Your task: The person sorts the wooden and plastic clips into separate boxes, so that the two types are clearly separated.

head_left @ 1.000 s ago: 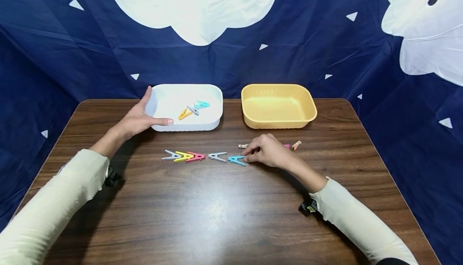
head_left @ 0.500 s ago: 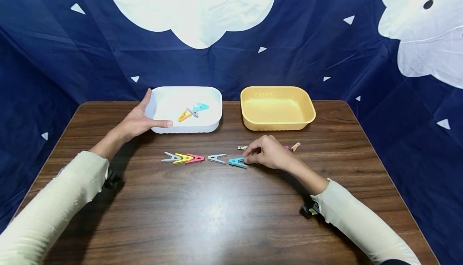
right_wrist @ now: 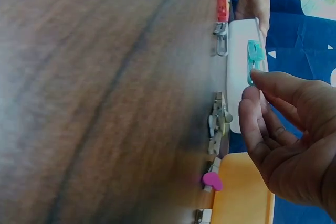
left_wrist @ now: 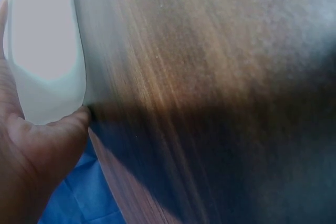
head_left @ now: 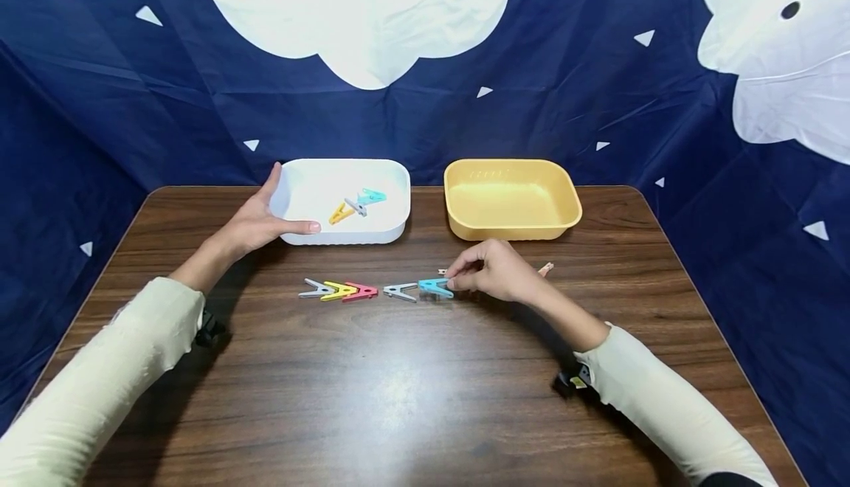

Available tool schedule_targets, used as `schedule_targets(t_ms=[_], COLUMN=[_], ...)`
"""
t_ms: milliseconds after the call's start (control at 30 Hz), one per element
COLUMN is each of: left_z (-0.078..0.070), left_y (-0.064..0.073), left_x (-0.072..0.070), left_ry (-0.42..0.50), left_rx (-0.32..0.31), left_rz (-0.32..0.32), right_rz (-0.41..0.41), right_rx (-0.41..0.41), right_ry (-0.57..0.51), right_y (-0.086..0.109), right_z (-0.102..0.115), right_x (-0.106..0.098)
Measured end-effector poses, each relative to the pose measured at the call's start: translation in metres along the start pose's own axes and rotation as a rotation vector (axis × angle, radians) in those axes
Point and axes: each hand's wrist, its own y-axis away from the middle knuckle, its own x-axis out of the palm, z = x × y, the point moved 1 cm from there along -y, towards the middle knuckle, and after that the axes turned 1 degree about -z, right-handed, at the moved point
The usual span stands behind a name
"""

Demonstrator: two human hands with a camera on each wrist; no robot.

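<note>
In the head view my right hand pinches one leg of a blue clothespin between thumb and fingertips. The right wrist view has this clothespin raised off the table. To its left, a grey clothespin lies apart from a touching row of grey, yellow and red clothespins. My left hand rests against the left end of a white tray, thumb straight along the front wall. Inside lie yellow-orange, grey and light blue clothespins.
A yellow tray stands at the back right of the wooden table. Small wooden clips, one with a pink heart, lie in front of it, mostly hidden by my right hand in the head view. A blue cloth hangs behind.
My right hand has lifted the blue clothespin slightly off the table. The left hand and the white tray stay where they were.
</note>
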Motion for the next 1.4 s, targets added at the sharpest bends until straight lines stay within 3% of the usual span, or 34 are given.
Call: schedule_targets(t_ms=[167,767,1400], left_z=[0.000,0.002,0.003], left_y=[0.001,-0.004,-0.002], left_x=[0.000,0.000,0.001], left_ry=[0.002,-0.017,-0.013], left_rx=[0.002,0.008,0.016], left_rz=[-0.004,0.002,-0.004], right_rz=[-0.009,-0.143,-0.178], right_rx=[0.000,-0.030,0.032], right_ry=[-0.064,-0.080,-0.152], right_y=[-0.008,-0.051,-0.106], right_z=[0.006,0.043,0.074], right_x=[-0.003,-0.017,-0.015])
